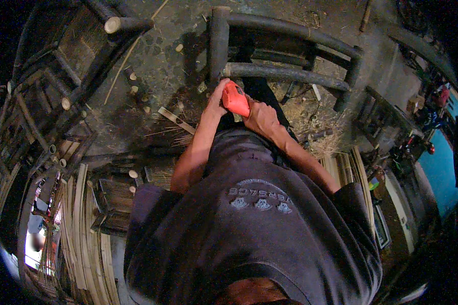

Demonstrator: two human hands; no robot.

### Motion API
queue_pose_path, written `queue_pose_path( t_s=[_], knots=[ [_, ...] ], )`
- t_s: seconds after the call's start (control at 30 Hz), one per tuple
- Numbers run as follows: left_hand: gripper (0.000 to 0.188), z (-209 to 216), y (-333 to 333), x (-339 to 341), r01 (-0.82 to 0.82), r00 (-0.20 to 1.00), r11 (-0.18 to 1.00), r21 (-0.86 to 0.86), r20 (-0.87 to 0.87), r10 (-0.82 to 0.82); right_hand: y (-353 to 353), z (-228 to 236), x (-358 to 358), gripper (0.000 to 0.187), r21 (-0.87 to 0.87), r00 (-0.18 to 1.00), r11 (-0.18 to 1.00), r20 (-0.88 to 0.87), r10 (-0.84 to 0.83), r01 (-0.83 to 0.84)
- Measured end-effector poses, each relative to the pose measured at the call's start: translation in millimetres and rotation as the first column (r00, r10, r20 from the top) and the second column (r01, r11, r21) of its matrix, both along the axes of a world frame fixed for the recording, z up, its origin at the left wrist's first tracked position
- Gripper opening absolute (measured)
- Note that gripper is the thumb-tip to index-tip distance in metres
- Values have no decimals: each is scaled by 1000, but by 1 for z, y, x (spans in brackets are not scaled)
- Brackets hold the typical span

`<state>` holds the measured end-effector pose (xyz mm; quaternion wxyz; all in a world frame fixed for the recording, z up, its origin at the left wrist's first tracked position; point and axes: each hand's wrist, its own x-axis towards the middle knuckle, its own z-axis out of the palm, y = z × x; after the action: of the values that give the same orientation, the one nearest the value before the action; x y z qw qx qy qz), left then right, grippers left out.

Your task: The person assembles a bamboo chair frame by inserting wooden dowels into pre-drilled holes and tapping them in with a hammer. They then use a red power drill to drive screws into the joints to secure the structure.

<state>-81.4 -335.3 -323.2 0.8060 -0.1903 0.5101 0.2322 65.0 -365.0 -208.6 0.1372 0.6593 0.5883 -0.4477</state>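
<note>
A bright orange-red hand-held power tool (236, 100), drill-like in shape, sits close against a dark bamboo frame (290, 72). My right hand (261, 118) is wrapped round its handle, on the side nearer my body. At the lower end of the frame's left upright, my left hand (218, 97) is closed at the pole, right beside the tool's front end. Most of its fingers are hidden. The tool's tip and the spot where it meets the pole cannot be made out.
More dark pole frames (51, 101) stand on the left, some with pale cut ends. Bamboo strips (81, 223) lean at lower left. Shavings and offcuts (170, 119) litter the floor. A blue panel (441, 162) and assorted clutter line the right.
</note>
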Motion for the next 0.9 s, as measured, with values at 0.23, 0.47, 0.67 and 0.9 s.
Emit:
queue_pose_path(
  t_s=[0.23, 0.47, 0.67, 0.9],
  knots=[
    [29, -13, -5, 2, -35, 998, 997, 70, 55, 31, -1, -4, 6, 48, 20, 1000, 1000, -16, -22, 22],
    [28, -13, 0, -3, -36, 999, 995, 90, 38, 33, 4, -9, -2, 40, -10, 999, 1000, 35, -6, 7],
    [27, -20, -2, -4, 11, 998, 994, 110, 66, -18, -7, -19, -2, 38, 24, 999, 1000, 41, 3, -4],
    [28, -42, -9, -7, 2, 998, 964, 265, 63, -19, -3, -19, -5, 40, 84, 1000, 996, 26, 3, -5]
  ],
)
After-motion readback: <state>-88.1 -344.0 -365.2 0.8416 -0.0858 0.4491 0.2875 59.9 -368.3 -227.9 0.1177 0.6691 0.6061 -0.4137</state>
